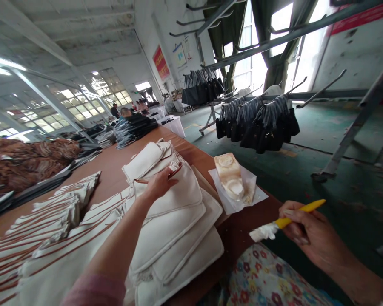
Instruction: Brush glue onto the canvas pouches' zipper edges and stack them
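Note:
White fabric pieces (175, 216) with stitched edges lie in an overlapping pile on the brown table (191, 148). My left hand (162, 182) reaches over the top of this pile, its fingers closed on the brown-trimmed edge of the uppermost piece. Over the table's near right edge, my right hand (301, 225) grips the yellow handle of a brush (285, 222), whose bristles are coated with thick white paste. Between the hands, toward the back, a cream-coloured container (228, 170) with white paste at its near end rests on a white sheet (221, 197).
More white pieces with brown strips (51, 216) are spread at the left. Brown bundles (35, 157) and dark stacks (137, 127) lie farther back. A metal rack with black bags (264, 127) stands beyond the table at the right. People are in the far background.

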Demonstrator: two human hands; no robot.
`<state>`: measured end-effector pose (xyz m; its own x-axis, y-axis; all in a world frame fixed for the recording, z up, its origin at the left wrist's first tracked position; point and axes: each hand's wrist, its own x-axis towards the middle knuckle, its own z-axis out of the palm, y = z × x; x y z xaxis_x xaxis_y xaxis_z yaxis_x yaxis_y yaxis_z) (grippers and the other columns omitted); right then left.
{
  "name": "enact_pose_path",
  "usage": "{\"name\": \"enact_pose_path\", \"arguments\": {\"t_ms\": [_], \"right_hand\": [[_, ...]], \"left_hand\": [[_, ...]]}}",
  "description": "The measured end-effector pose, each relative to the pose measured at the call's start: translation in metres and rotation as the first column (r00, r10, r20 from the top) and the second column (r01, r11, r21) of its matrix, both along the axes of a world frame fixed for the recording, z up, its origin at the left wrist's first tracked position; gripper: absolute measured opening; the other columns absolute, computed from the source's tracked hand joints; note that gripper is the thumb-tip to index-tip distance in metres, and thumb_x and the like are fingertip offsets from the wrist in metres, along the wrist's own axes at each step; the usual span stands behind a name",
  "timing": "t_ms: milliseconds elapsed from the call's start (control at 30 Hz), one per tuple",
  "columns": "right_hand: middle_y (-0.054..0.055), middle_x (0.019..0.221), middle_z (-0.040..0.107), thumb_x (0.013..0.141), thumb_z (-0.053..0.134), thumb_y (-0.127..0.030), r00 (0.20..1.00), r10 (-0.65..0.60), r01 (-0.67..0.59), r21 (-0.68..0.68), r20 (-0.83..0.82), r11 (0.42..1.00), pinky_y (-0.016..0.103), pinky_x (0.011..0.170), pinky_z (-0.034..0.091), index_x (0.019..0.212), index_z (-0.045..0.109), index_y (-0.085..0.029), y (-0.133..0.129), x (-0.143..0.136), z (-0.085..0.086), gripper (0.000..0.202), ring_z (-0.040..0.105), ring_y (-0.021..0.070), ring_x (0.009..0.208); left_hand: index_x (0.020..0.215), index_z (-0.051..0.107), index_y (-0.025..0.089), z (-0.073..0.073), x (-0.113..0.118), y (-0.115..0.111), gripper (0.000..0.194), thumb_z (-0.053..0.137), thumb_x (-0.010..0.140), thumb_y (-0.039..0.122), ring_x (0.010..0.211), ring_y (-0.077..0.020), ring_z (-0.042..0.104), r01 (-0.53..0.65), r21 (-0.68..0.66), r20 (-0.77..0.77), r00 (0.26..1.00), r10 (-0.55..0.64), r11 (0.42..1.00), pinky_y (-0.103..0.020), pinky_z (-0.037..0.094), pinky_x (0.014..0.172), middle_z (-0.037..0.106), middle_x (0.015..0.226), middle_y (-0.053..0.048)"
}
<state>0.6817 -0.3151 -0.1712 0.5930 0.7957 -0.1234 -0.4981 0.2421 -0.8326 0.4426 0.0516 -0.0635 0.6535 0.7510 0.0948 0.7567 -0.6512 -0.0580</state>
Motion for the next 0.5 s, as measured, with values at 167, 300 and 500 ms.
{"name": "enact_pose_path", "arguments": {"t_ms": [167, 300, 500], "right_hand": [[-0.005, 0.041, 0.037, 0.085, 0.068, -0.028, 0.997, -0.014, 0.006, 0.108, 0.076, 0.994, 0.022, 0.041, 0.022, 0.071, 0.063, -0.017, 0.009, -0.009, 0.034, 0.018, 0.028, 0.0075, 0.038], [-0.005, 0.041, 0.038, 0.083, 0.067, -0.023, 0.99, -0.052, 0.017, 0.256, 0.129, 0.967, 0.022, 0.04, 0.021, 0.065, 0.06, -0.017, 0.017, -0.02, 0.077, 0.02, 0.031, 0.0077, 0.037], [-0.004, 0.047, 0.044, 0.08, 0.067, -0.018, 0.956, -0.085, -0.036, 0.402, 0.28, 0.915, 0.022, 0.042, 0.025, 0.065, 0.064, -0.017, 0.025, -0.05, 0.114, 0.016, 0.034, 0.0077, 0.041]], "left_hand": [[0.112, 0.068, 0.031, 0.022, -0.024, -0.074, 0.035, 0.048, 0.095, 0.053, 0.088, -0.0202, 0.068, 0.169, 0.063, 0.133, 0.975, -0.176, 0.984, -0.026, 0.042, 0.066, 0.075, 0.1, 0.0], [0.116, 0.071, 0.032, 0.037, -0.041, -0.134, 0.035, 0.049, 0.096, 0.051, 0.088, -0.0184, 0.07, 0.223, -0.041, 0.228, 0.951, -0.208, 0.974, -0.024, 0.046, 0.069, 0.076, 0.104, 0.001], [0.121, 0.072, 0.025, 0.034, -0.06, -0.205, 0.039, 0.058, 0.093, 0.048, 0.09, -0.0181, 0.072, 0.275, -0.43, 0.47, 0.881, -0.046, 0.86, -0.021, 0.055, 0.075, 0.077, 0.109, 0.001]]}}
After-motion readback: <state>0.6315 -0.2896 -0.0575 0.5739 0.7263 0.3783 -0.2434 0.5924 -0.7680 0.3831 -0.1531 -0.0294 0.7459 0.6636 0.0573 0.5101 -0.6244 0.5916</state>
